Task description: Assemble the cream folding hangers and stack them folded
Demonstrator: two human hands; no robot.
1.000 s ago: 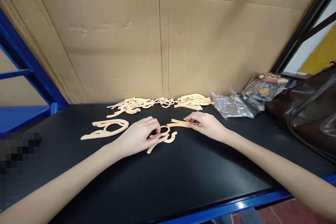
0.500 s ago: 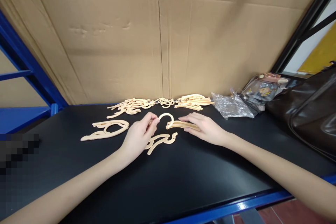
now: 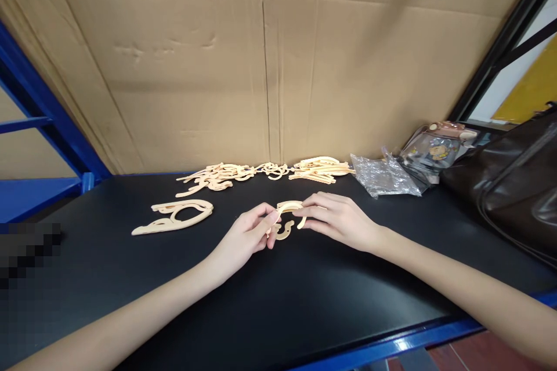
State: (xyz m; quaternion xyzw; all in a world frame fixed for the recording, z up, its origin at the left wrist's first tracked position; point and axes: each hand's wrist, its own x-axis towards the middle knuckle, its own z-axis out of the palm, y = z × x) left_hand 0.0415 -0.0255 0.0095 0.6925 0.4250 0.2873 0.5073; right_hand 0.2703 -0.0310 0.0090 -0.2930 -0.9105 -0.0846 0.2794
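My left hand (image 3: 255, 229) is closed, its thumb and fingers pinching a curved beige hanger hook (image 3: 289, 205). The hook arches toward my right hand (image 3: 342, 221), its free end close to those fingertips. My right hand is closed over a straight-looking beige hanger arm (image 3: 282, 207), of which only the left end shows; its thumb is mostly hidden. Just under the hook, a small curved hanger part (image 3: 285, 232) lies on the table, partly covered by my left fingers. A folded hanger (image 3: 191, 217) rests farther left, apart from both hands.
Along the cardboard wall (image 3: 195, 69) lie a heap of hanger parts (image 3: 217, 174), several small hooks (image 3: 275, 170) and a pile of hanger arms (image 3: 322, 169). Clear plastic wrap (image 3: 383, 174), a packaged item (image 3: 435, 151) and a dark brown bag (image 3: 509, 179) occupy the right side.
My left hand has moved right and turned the hook over toward my right hand. My right hand has shifted slightly left and down, its fingers closing over the hanger arm.
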